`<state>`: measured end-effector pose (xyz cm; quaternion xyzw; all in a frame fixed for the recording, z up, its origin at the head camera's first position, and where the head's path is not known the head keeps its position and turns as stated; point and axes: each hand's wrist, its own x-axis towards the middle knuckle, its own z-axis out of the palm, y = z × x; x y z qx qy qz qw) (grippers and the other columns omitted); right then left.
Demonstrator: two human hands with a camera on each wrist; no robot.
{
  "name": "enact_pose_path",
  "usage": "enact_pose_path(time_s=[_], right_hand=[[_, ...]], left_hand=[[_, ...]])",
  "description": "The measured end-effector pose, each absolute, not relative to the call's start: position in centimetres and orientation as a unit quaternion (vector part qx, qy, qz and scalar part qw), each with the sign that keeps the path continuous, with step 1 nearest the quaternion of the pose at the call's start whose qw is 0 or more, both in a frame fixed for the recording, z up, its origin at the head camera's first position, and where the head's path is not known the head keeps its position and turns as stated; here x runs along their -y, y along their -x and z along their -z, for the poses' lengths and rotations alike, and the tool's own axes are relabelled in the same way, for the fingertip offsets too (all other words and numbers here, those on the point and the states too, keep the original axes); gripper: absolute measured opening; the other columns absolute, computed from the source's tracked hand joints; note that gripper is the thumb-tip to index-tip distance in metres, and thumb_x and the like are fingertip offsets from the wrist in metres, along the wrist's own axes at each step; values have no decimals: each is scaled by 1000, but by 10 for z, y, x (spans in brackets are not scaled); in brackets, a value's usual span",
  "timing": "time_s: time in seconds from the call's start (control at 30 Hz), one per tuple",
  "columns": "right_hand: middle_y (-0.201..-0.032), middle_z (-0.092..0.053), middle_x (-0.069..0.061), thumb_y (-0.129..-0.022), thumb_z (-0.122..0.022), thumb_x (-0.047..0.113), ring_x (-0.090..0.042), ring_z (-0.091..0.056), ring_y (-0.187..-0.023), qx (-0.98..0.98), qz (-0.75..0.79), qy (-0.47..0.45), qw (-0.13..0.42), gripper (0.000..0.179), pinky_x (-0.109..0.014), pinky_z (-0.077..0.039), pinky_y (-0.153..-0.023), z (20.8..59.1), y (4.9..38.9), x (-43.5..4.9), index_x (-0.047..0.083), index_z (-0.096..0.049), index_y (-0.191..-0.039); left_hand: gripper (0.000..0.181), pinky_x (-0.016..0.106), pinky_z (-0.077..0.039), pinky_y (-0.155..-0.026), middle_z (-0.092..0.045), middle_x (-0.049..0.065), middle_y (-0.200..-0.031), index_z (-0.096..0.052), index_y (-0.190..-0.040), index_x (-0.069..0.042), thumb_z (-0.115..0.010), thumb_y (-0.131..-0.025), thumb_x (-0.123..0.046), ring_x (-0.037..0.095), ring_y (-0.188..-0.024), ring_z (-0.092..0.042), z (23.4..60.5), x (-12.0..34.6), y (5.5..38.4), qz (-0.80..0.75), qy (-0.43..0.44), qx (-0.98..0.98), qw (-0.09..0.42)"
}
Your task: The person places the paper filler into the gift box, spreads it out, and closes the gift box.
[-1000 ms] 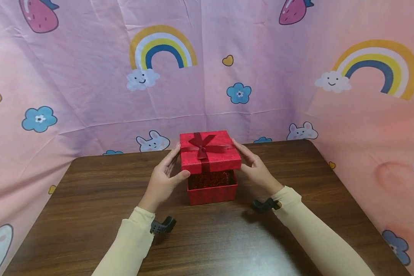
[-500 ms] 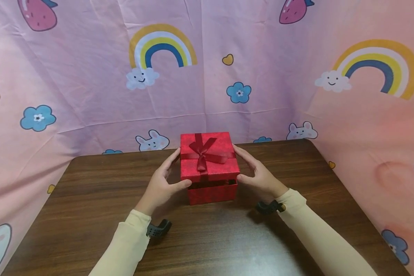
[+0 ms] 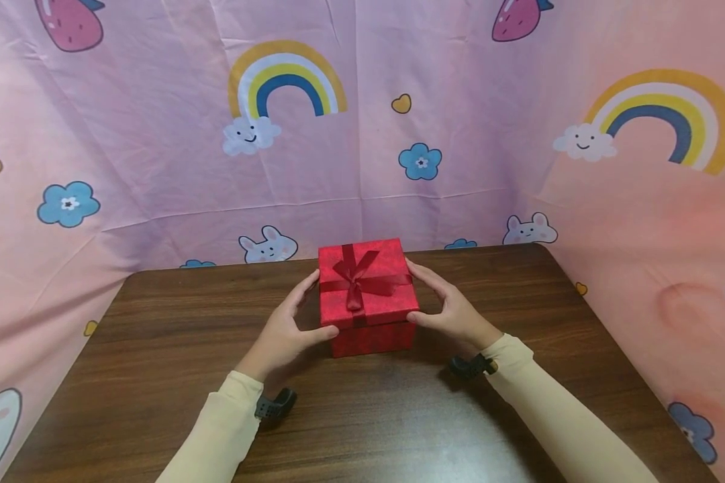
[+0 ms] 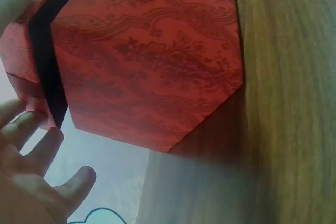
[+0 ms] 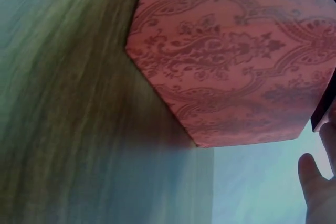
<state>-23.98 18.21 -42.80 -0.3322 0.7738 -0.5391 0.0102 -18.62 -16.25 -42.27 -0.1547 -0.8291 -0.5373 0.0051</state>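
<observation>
A red patterned gift box (image 3: pixel 371 340) stands on the wooden table, its lid (image 3: pixel 382 258) sitting over the top. Dark red ribbon with a bow (image 3: pixel 354 284) crosses the lid. My left hand (image 3: pixel 280 339) grips the lid's left side, thumb at the front corner and fingers along the side. On the opposite side, my right hand (image 3: pixel 453 314) holds the lid the same way. From the left wrist, the lid's dark underside edge shows beside the box wall (image 4: pixel 152 61), and the little finger stands free. In the right wrist view, only some fingertips (image 5: pixel 310 174) show beside the box (image 5: pixel 226 66).
The brown wooden table (image 3: pixel 175 376) extends around the box. A pink and purple cloth (image 3: pixel 169 147) with rainbows, flowers and rabbits hangs behind and at both sides. Dark wrist-worn devices (image 3: pixel 276 405) sit below both wrists.
Both hands have lowered the lid onto the box. The gap that showed the dark red filling inside has closed from the front; the box base has stayed in place.
</observation>
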Motion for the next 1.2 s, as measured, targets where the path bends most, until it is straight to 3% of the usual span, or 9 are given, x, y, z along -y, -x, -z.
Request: enact_pose_path(time_s=[0.27, 0.73, 1.2], right_hand=[[-167, -33, 1, -89, -82, 20, -24, -28, -154, -783, 534, 320, 14, 86, -65, -22, -122, 431, 238, -185, 26, -37, -162], [-165, -36, 4, -88, -83, 22, -22, -30, -154, -795, 522, 308, 24, 86, -65, -23, -122, 438, 236, -187, 29, -38, -161], [-165, -37, 0, -87, -85, 28, -28, -31, -153, -793, 524, 300, 84, 89, -65, -30, -119, 454, 239, -191, 29, -36, -162]], left_hand=[[102, 58, -31, -122, -34, -5, -165, -27, -163, -35, -88, -82, -38, 24, -153, -30, 426, 159, 187, 544, 158, 824, 0], [103, 50, -31, -123, -32, -1, -166, -24, -165, -29, -88, -84, -34, 25, -155, -27, 434, 157, 188, 555, 167, 814, -20], [104, 55, -33, -121, -33, 4, -166, -20, -165, -29, -87, -85, -35, 30, -154, -29, 447, 157, 182, 550, 160, 818, -49]])
